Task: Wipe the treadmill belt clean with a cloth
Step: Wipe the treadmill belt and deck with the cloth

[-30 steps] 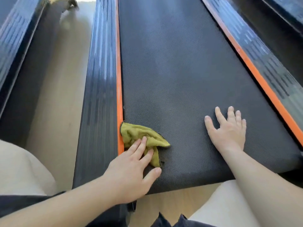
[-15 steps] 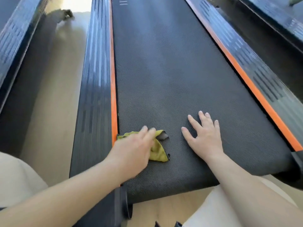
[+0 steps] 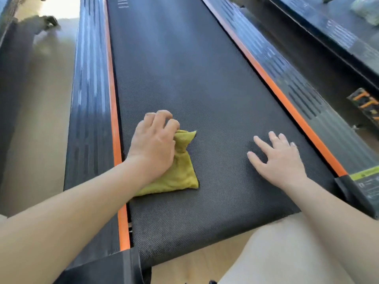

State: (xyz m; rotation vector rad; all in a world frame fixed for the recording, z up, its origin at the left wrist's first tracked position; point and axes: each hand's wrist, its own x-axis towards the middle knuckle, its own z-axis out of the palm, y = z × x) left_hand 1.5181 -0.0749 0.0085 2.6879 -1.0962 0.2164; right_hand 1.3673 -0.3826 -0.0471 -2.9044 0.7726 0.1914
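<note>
The black textured treadmill belt point(image 3: 184, 68) runs away from me between two orange strips. A yellow-green cloth point(image 3: 180, 173) lies crumpled on the belt's near left part. My left hand point(image 3: 153, 142) sits on the cloth's upper part with its fingers curled into the fabric, gripping it. My right hand point(image 3: 276, 158) lies flat on the belt to the right of the cloth, fingers spread, holding nothing. Part of the cloth is hidden under my left hand and wrist.
Ribbed black side rails flank the belt, the left rail point(image 3: 90, 99) and the right rail point(image 3: 303, 93). Light wooden floor point(image 3: 41, 119) lies to the left. Another treadmill deck point(image 3: 338, 37) stands at the far right. My knee point(image 3: 287, 253) is at the belt's near end.
My left hand has pushed the cloth forward and away from the left orange strip, and its fingers have curled into it. The right hand has stayed flat on the belt.
</note>
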